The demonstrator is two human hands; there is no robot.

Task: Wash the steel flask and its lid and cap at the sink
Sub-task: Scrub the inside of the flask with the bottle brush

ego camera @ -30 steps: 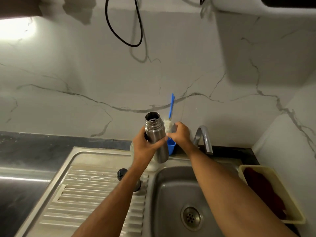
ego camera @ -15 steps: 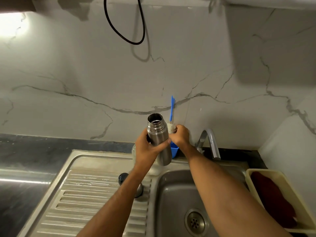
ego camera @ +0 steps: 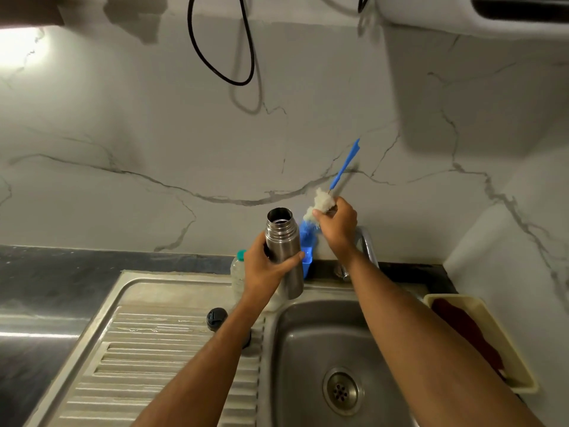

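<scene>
Closest in, the drain sits dry-looking at the bottom of the sink, and no water shows at the tap, so the rinse hasn't begun, by my reading. On the ribbed draining board a small black cap stands just left of the forearm, with another dark piece mostly hidden behind that arm; I can't tell what it is. Up to the action: the left hand has fingers and thumb wrapped round the middle of the steel flask, holding it upright, mouth open, above the back rim of the sink. And here's the change: a second ago the right hand was down at the blue holder behind the flask, and now it has lifted clear, fingers closed round the white bristle head of the bottle brush, whose blue handle slants up against the marble wall. So the brush is out and free, held bristle end first beside the flask's mouth, not yet inside. That likely means scrubbing the inside comes next, though the hand may need to shift to the handle first. Beside the left wrist a clear bottle with a green top stands; at far right, a cream tray holds something dark red.
</scene>
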